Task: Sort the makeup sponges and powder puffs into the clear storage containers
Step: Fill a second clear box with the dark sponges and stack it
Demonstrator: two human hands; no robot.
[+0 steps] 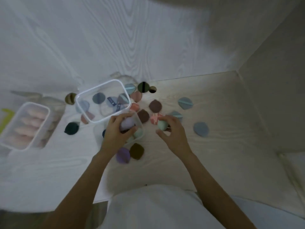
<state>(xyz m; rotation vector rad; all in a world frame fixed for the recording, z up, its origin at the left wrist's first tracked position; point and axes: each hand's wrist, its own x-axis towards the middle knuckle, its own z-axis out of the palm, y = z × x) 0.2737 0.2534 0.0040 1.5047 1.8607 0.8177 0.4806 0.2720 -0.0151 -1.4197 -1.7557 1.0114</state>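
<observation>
1. clear plastic, far left: a lidded container packed with pale pink sponges, standing on the white table.
2. dark green puff, lying just right of that container.
3. clear open container, rear centre-left, holding several blue, grey and pink flat puffs.
4. your left hand, fingers curled round a lilac sponge, over a small clear tub just in front of the open container; a mint sponge lies inside the tub.
5. purple puff and olive-brown puff, side by side on the table, just near of the tub.
6. your right hand, thumb and fingertips pinching a mint green sponge above the table.
7. loose puffs behind and right of your hands: brown, maroon, blue striped, plain blue.
</observation>
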